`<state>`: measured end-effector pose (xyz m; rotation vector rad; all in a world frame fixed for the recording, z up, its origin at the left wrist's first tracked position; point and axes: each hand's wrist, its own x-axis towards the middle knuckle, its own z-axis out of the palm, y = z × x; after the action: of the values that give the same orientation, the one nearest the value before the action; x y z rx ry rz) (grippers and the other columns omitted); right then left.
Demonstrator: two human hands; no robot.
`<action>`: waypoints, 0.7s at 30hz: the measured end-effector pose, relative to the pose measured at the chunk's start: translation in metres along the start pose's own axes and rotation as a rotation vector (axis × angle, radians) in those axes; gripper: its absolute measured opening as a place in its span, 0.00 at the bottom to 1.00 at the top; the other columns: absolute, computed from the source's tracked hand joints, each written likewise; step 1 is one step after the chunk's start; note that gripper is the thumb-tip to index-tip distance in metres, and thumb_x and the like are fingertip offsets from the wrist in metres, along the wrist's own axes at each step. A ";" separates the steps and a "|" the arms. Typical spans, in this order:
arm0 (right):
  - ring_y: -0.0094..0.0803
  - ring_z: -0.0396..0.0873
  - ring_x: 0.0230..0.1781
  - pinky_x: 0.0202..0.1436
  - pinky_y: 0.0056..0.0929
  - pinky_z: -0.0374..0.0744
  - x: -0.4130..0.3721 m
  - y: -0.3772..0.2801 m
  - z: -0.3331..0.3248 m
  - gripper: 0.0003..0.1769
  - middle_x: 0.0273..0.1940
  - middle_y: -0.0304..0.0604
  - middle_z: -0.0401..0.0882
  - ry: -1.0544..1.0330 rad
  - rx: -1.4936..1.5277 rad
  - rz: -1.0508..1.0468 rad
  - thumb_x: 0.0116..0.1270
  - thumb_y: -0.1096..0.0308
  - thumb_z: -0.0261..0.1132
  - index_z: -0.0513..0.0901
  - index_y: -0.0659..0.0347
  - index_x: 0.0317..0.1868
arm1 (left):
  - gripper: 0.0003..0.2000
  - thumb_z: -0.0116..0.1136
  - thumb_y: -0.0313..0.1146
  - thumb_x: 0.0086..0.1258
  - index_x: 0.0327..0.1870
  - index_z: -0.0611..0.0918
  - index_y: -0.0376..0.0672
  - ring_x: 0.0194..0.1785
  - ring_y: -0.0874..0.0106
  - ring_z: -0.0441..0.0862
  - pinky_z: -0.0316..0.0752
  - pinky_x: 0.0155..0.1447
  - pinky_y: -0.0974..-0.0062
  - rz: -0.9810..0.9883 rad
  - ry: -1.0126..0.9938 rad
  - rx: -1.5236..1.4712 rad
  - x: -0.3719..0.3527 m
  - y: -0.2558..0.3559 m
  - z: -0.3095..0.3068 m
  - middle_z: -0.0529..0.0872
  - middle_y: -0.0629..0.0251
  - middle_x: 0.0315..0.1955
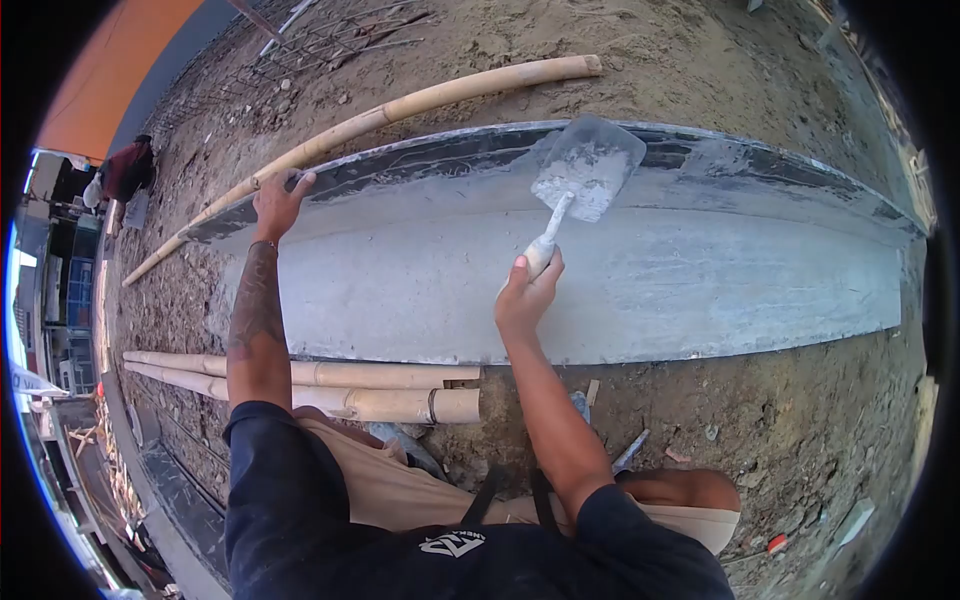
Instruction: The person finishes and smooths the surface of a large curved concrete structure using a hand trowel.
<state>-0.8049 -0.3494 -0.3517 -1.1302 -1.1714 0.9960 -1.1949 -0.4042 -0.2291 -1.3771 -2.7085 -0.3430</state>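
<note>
- Two hands are at work here, both mine, over a long wet concrete slab (700,280) set in bare soil (800,420).
- My right hand (528,292) is wrapped tight round the handle of a trowel (586,168), above the middle of the slab and nearer its near edge.
- The trowel's blade points away from me and reaches the slab's far edge. It is grey with mortar and lies against the dark form board (420,165) that runs along that edge.
- My left hand (277,200) is propped on the rim of the form board towards the slab's far left corner. Its fingers are loosely spread and clasp nothing.
- A long bamboo pole (420,100) lies just beyond the board, close to my left fingertips; I cannot tell whether they touch it.
- More bamboo poles (380,390) lie along the slab's near edge, by my knees.
- Rebar mesh (330,40) lies on the soil beyond the far pole.
- Another person (128,170) is bent over, well off to the left.
</note>
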 end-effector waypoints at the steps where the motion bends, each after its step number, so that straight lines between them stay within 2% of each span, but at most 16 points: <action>1: 0.53 0.77 0.39 0.46 0.44 0.76 0.021 -0.003 -0.009 0.27 0.42 0.59 0.75 -0.078 -0.098 -0.232 0.68 0.61 0.62 0.67 0.71 0.59 | 0.26 0.56 0.63 0.65 0.48 0.85 0.49 0.57 0.59 0.78 0.59 0.63 0.56 0.009 0.013 -0.018 0.000 -0.001 0.002 0.85 0.58 0.47; 3: 0.57 0.78 0.37 0.42 0.45 0.77 0.071 -0.001 -0.031 0.26 0.45 0.60 0.76 -0.338 -0.338 -0.510 0.64 0.61 0.66 0.69 0.67 0.56 | 0.28 0.55 0.65 0.64 0.48 0.85 0.50 0.56 0.60 0.78 0.57 0.63 0.53 -0.023 0.011 0.003 -0.007 0.015 -0.008 0.85 0.60 0.46; 5: 0.58 0.80 0.35 0.38 0.47 0.79 0.117 -0.008 -0.064 0.24 0.45 0.59 0.78 -0.706 -0.667 -0.578 0.62 0.61 0.67 0.70 0.62 0.54 | 0.30 0.53 0.67 0.64 0.50 0.84 0.48 0.59 0.58 0.75 0.54 0.65 0.51 0.035 0.088 -0.005 -0.007 0.005 0.004 0.83 0.58 0.49; 7: 0.57 0.82 0.33 0.34 0.49 0.79 0.154 -0.021 -0.103 0.25 0.43 0.57 0.81 -0.990 -1.008 -0.654 0.62 0.60 0.68 0.70 0.58 0.55 | 0.32 0.52 0.68 0.64 0.53 0.83 0.48 0.61 0.56 0.74 0.54 0.65 0.51 0.041 0.177 0.034 -0.008 0.002 0.014 0.82 0.55 0.51; 9: 0.56 0.82 0.33 0.36 0.49 0.79 0.178 -0.032 -0.153 0.25 0.39 0.56 0.83 -1.018 -1.189 -0.659 0.63 0.57 0.67 0.70 0.58 0.56 | 0.33 0.51 0.69 0.64 0.55 0.83 0.49 0.61 0.55 0.73 0.54 0.65 0.51 0.064 0.193 0.056 -0.011 0.004 0.014 0.82 0.55 0.50; 11: 0.56 0.83 0.34 0.36 0.50 0.79 0.196 -0.037 -0.198 0.24 0.39 0.56 0.83 -0.885 -1.344 -0.670 0.67 0.54 0.64 0.71 0.56 0.58 | 0.32 0.53 0.66 0.66 0.51 0.83 0.44 0.59 0.56 0.73 0.55 0.66 0.54 0.069 0.258 0.058 -0.012 0.006 0.017 0.82 0.54 0.49; 12: 0.56 0.83 0.34 0.36 0.50 0.79 0.207 -0.038 -0.206 0.24 0.39 0.56 0.83 -0.905 -1.352 -0.685 0.67 0.54 0.64 0.71 0.56 0.58 | 0.32 0.53 0.66 0.66 0.51 0.83 0.44 0.59 0.56 0.73 0.55 0.66 0.54 0.044 0.254 0.049 -0.014 0.007 0.012 0.82 0.54 0.49; 14: 0.56 0.83 0.34 0.36 0.51 0.79 0.218 -0.037 -0.222 0.23 0.40 0.57 0.83 -0.811 -1.525 -0.609 0.70 0.52 0.61 0.72 0.55 0.59 | 0.24 0.57 0.57 0.66 0.36 0.84 0.40 0.45 0.56 0.77 0.66 0.55 0.57 0.184 0.340 -0.073 -0.019 0.015 0.004 0.83 0.52 0.35; 15: 0.56 0.83 0.34 0.36 0.51 0.79 0.217 -0.033 -0.219 0.23 0.40 0.57 0.83 -0.815 -1.528 -0.604 0.70 0.52 0.61 0.72 0.55 0.59 | 0.24 0.57 0.57 0.66 0.36 0.84 0.40 0.45 0.56 0.77 0.66 0.55 0.57 0.184 0.334 -0.075 -0.018 0.016 0.005 0.83 0.52 0.35; 17: 0.56 0.83 0.34 0.36 0.51 0.79 0.213 -0.024 -0.209 0.23 0.39 0.57 0.84 -0.797 -1.629 -0.526 0.71 0.51 0.59 0.72 0.55 0.59 | 0.22 0.62 0.57 0.61 0.35 0.85 0.43 0.51 0.54 0.76 0.62 0.60 0.53 0.125 0.272 -0.156 -0.015 0.015 0.005 0.83 0.53 0.39; 21: 0.57 0.83 0.33 0.36 0.51 0.79 0.198 -0.022 -0.212 0.23 0.37 0.56 0.84 -0.769 -1.624 -0.476 0.70 0.50 0.59 0.73 0.56 0.58 | 0.22 0.62 0.57 0.61 0.35 0.85 0.42 0.50 0.54 0.75 0.62 0.60 0.55 0.134 0.319 -0.185 -0.013 0.012 0.011 0.82 0.53 0.38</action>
<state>-0.5678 -0.1883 -0.3035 -1.4815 -2.9244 -0.1783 -1.1772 -0.4046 -0.2405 -1.3988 -2.3625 -0.7478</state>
